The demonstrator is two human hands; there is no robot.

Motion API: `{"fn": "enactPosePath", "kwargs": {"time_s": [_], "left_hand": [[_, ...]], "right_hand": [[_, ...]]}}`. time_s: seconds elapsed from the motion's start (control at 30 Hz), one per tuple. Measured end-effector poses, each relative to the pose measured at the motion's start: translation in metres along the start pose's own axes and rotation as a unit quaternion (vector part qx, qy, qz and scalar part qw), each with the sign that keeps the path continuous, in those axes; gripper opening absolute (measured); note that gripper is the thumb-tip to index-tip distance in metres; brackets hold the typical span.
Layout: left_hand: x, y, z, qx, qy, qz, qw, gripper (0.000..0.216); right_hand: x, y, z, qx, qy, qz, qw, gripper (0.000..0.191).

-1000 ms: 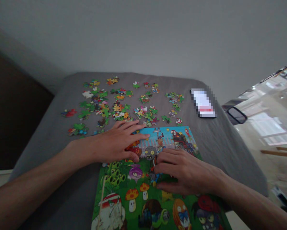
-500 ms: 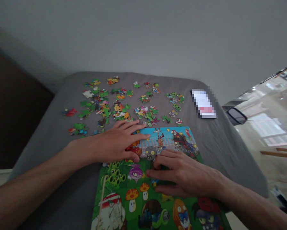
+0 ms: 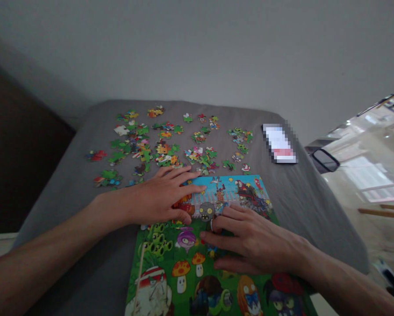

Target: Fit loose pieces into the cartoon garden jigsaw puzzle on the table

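A colourful cartoon puzzle board (image 3: pixel 213 259) lies in front of me, its lower part filled with plants and its upper strip with a blue sky. My left hand (image 3: pixel 166 195) rests flat and spread across the board's upper left edge, its fingertips near the loose pieces. Over the middle of the board, my right hand (image 3: pixel 246 237) has bent fingers pressed down beside a grey zombie head (image 3: pixel 206 211). A thin pale edge of a puzzle piece (image 3: pixel 212 225) shows at its fingertips; the rest of that piece is hidden by the fingers.
Several loose puzzle pieces (image 3: pixel 137 142) lie scattered beyond the board on the grey cloth-covered table (image 3: pixel 65 197). A phone (image 3: pixel 280 144) with a blurred screen lies at the right. Past the table's right edge are a dark-framed oval object (image 3: pixel 325 160) and a pale floor.
My right fingers have shifted slightly, and a pale piece edge now shows at their tips. My left hand stays in the same place on the board.
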State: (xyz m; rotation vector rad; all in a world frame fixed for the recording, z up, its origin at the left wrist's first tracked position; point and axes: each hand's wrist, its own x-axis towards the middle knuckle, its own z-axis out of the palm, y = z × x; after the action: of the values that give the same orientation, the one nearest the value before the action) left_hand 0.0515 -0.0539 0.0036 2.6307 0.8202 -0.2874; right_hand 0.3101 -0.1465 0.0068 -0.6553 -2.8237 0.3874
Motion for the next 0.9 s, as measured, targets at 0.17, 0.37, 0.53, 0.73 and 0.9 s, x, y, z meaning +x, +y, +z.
{"fn": "enactPosePath", "kwargs": {"time_s": [0.17,0.37,0.53,0.73,0.9], "left_hand": [[0.000,-0.002,0.002,-0.001,0.002,0.004,1.000,0.078],[-0.001,-0.002,0.002,0.003,0.003,-0.001,1.000,0.078],[-0.001,-0.002,0.002,-0.017,0.015,0.009,1.000,0.077],[-0.007,0.001,-0.005,-0.024,0.001,0.015,1.000,0.078],[-0.009,0.002,-0.007,-0.024,-0.018,0.010,1.000,0.078]], "right_hand": [[0.000,0.001,-0.002,0.039,0.090,-0.013,0.995,0.018],[0.002,0.003,0.002,0.034,0.000,0.016,0.999,0.022],[0.000,0.011,-0.003,0.071,0.068,0.015,0.995,0.020],[-0.010,0.041,-0.010,0.069,0.173,0.078,0.979,0.019],[-0.016,0.068,-0.006,0.028,0.224,0.146,0.963,0.018]]}}
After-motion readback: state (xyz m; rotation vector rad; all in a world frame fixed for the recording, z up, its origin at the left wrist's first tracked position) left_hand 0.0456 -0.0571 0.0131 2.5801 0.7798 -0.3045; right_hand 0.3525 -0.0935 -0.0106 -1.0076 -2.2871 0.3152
